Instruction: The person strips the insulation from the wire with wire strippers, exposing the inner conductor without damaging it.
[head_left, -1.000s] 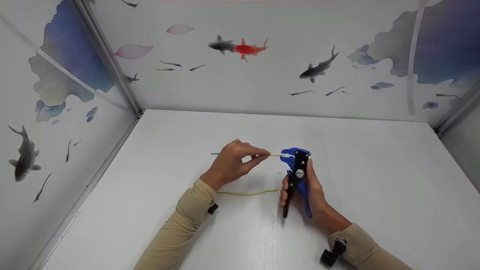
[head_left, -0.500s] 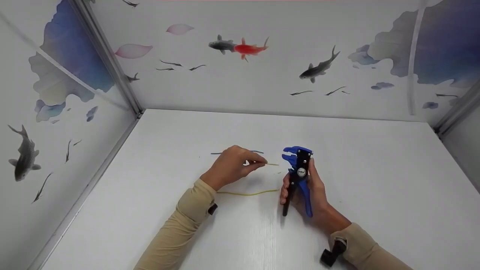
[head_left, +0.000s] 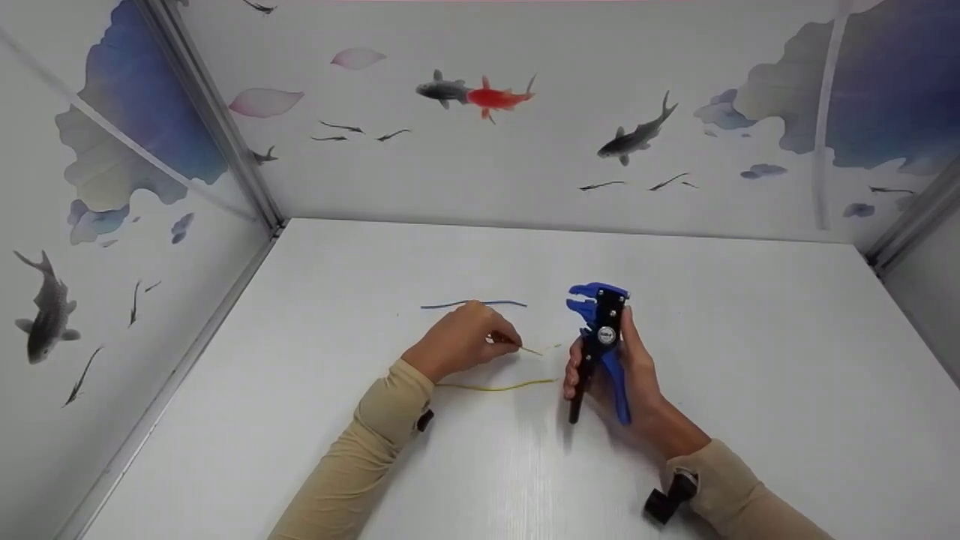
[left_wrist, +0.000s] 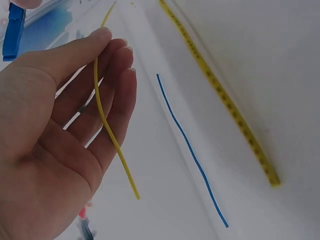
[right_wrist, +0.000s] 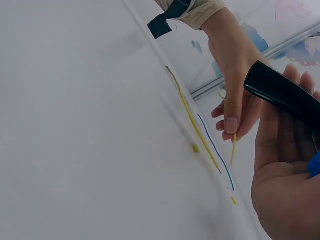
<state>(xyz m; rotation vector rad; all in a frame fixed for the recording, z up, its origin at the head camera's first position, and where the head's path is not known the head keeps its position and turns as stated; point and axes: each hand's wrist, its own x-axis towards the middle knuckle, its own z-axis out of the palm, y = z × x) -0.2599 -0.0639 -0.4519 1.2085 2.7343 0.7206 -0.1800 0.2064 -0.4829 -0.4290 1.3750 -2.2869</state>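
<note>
Between thumb and fingertips, my left hand (head_left: 463, 339) pinches a short yellow wire (left_wrist: 99, 100). One end of it sticks out past the fingertips, and the rest runs slightly curved across the palm side. My right hand (head_left: 639, 367) holds a blue-and-black wire stripper (head_left: 606, 322) by its handles, head up. The stripper's jaws point left and stand apart with nothing between them. Beyond the left hand a blue wire (left_wrist: 192, 152) lies on the table. A thicker-looking second yellow wire (head_left: 499, 389) lies on the near side, partly hidden by the left wrist in the head view.
Small yellow insulation scraps (right_wrist: 233, 200) lie on the white table (head_left: 360, 262) between the hands. Another yellow bit (right_wrist: 195, 148) shows in the right wrist view. White panels (head_left: 525, 180) with painted fish stand around the table's back and sides.
The left hand has drawn the yellow wire out from the stripper's jaws, moving left and nearer the person. The blue wire has come into view behind it. The right hand has raised the stripper slightly.
</note>
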